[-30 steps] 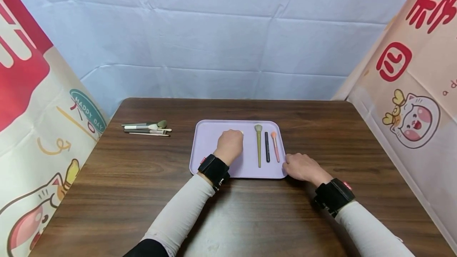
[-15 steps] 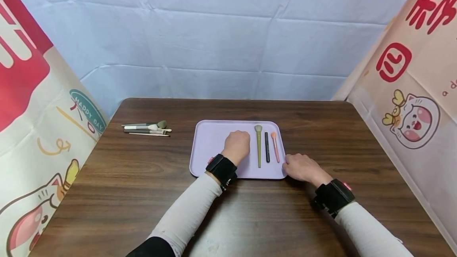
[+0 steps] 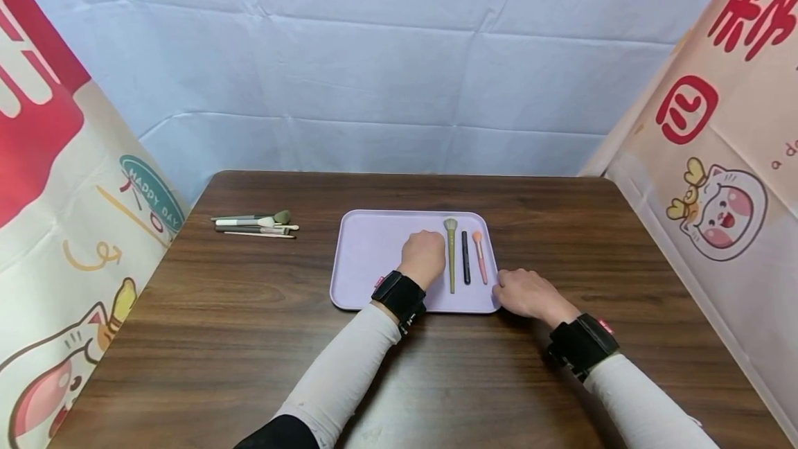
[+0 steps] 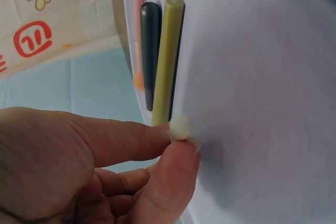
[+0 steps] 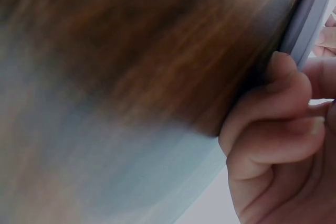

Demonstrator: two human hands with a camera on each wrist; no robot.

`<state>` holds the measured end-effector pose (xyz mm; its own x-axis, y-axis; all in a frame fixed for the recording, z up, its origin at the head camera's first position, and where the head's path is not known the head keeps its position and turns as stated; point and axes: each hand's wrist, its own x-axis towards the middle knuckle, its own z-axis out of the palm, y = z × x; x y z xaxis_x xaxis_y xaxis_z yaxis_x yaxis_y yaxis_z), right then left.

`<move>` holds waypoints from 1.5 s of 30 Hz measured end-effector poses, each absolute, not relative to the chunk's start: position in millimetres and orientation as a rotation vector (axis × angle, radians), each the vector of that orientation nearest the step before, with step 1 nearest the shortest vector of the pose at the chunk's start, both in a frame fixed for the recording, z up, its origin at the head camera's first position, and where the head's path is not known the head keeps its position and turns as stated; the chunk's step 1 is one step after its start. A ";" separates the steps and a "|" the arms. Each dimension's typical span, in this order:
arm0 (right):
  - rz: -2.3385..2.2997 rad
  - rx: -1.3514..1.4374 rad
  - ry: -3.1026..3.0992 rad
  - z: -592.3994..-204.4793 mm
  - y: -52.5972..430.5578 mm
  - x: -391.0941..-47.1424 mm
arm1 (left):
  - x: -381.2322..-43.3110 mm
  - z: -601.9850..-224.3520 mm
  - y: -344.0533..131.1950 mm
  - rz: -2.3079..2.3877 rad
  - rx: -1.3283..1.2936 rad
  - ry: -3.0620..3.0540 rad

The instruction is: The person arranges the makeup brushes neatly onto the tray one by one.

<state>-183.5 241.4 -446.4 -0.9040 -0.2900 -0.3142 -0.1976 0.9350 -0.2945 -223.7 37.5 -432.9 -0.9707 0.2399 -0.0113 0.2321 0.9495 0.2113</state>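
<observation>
In the left wrist view, my left hand pinches a small off-white thing with a rounded end between thumb and finger; the rest of it is hidden. The hand is over the lilac tray, just left of a green makeup brush. A short black stick-shaped tool and a pink makeup brush with orange bristles lie beside it, roughly parallel. My right hand grips the tray's lower right edge, its fingers curled at the rim.
A bundle of several makeup brushes lies on the brown wooden table, left of the tray. A pale blue cloth hangs behind the table. Printed cloths flank both sides.
My left hand has moved right across the tray, closer to the green makeup brush. My right hand has stayed at the tray's edge.
</observation>
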 end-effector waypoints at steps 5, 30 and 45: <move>-0.364 -0.366 2.736 -447.1 241.0 -183.1 | -223.2 -432.9 40.3 0.376 0.373 3.046; -0.366 -0.351 2.722 -445.6 241.1 -182.9 | -227.1 -436.3 48.1 0.379 0.361 2.987; -0.340 -0.372 2.736 -445.9 241.5 -183.6 | -228.1 -436.2 48.3 0.386 0.379 2.989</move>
<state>-183.6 241.5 -445.9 -0.9016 -0.2974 -0.3142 -0.2115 0.9365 -0.2796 -228.1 48.3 -436.2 -0.9634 0.2584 -0.0710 0.2319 0.9367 0.2624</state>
